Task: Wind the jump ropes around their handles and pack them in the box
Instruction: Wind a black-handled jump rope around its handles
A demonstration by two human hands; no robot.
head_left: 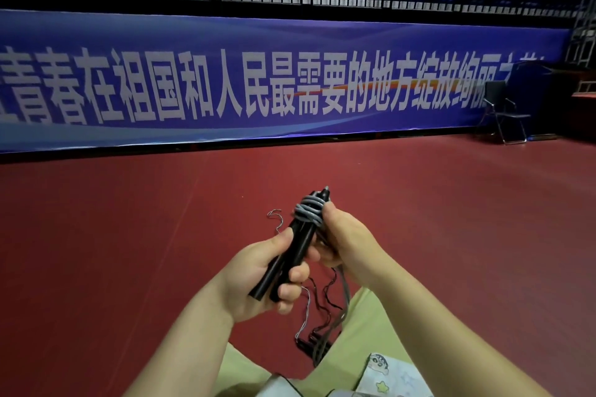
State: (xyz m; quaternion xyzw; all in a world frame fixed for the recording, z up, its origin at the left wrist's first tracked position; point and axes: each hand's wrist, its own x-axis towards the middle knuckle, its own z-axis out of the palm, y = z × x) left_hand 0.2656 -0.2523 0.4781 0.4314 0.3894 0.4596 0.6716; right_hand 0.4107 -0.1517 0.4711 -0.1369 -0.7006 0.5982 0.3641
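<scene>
Two black handles (292,251) sit side by side in our left hand (258,274), whose grip is curled tight around their lower half, held up over the red floor (113,251). Near their top the grey rope (308,213) is already coiled in several turns, and our right hand (342,242) pinches it just beside the coil. We judge the turns could spring loose if that pinch slackens, since the cord looks stiff. The free length (342,293) hangs down toward our lap and could snag on the other ropes (319,325) lying on the floor below, or tangle with the thin stray cord (277,219) behind the handles. We cannot see the box at all. Our right fingertips are hidden behind the coil, and the floor ropes are too tangled to count.
</scene>
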